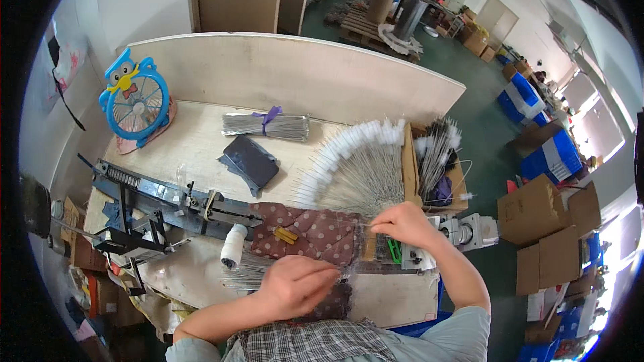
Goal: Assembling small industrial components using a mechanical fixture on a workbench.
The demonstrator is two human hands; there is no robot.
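My right hand point(406, 223) is closed in a pinch at the right end of a brown polka-dot quilted pad point(322, 231). A thin metal wire point(352, 222) juts leftward from its fingertips over the pad. My left hand point(295, 285) hovers by the pad's near edge, fingers curled together; whether they hold anything is too small to make out. On the pad lies a small yellow piece point(285, 235). Just beyond, thin wire brushes with white bristle ends point(355, 161) are fanned out. A bundle of wires point(245, 272) lies left of my left hand.
A long dark metal fixture point(168, 201) crosses the bench's left, with a white thread spool point(233, 247) beside it. Further back are a blue fan point(137, 104), a tied wire bundle point(265, 126) and a dark pouch point(250, 163). A motorised chuck point(463, 231) sits at right.
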